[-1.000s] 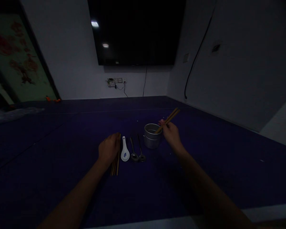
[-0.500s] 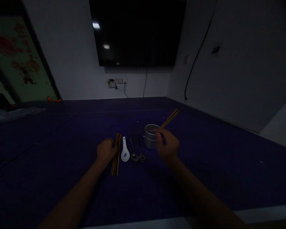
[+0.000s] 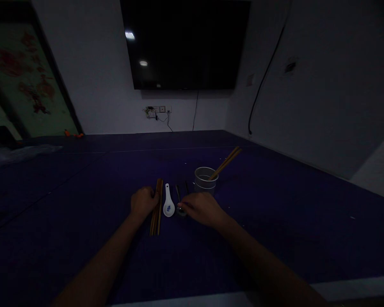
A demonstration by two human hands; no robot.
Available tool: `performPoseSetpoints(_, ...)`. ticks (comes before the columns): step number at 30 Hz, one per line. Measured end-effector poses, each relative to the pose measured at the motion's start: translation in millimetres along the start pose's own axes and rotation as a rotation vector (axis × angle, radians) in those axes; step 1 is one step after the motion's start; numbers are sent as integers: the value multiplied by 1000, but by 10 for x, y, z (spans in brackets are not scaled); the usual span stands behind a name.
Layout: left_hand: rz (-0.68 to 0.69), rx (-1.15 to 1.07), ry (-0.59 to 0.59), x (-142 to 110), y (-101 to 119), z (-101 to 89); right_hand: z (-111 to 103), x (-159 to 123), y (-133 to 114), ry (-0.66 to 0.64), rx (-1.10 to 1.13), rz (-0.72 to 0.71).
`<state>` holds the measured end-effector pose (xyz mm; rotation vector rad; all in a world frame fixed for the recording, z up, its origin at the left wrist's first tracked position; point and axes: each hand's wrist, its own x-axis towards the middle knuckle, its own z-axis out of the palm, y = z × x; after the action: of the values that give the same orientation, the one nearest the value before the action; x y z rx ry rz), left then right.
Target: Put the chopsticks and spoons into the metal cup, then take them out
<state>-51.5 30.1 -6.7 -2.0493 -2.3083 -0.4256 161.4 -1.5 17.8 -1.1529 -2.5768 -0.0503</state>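
Note:
A bundle of several wooden chopsticks (image 3: 154, 219) lies on the purple surface, with my left hand (image 3: 144, 202) closed at its upper part, fingers curled against it. To its right lies a white soup spoon (image 3: 168, 209) with a blue mark in its bowl. My right hand (image 3: 202, 208) reaches over two dark metal spoons, fingers stretched to the left. Its fingertips are above the bowl of the nearer metal spoon (image 3: 178, 192); whether they touch it I cannot tell. The other metal spoon (image 3: 186, 186) is mostly covered. Behind this hand, a metal cup (image 3: 205, 185) holds slanting chopsticks (image 3: 227, 161).
The purple surface (image 3: 83, 187) stretches to the walls, with a pale strip (image 3: 185, 300) along its near edge. Clear plastic sheeting (image 3: 28, 154) lies at the far left. A large dark television (image 3: 188, 47) hangs above wall sockets (image 3: 160, 109).
My right hand has let go of the chopsticks, which now lean in the metal cup, and has moved left and nearer, over the metal spoons. My left hand has stayed at the bundle.

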Motion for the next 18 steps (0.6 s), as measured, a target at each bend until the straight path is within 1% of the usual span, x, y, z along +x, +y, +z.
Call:
performPoseSetpoints(8,12,16,14,-12,3,-10,-44,-4,-16,10,4,12)
performPoseSetpoints(13,47,40,49,-22,4,-6,-36,-1,-4,-7,1,20)
performPoseSetpoints(18,41,37,40,-22,9,-20,-39,-4,-4,-5,-4,18)
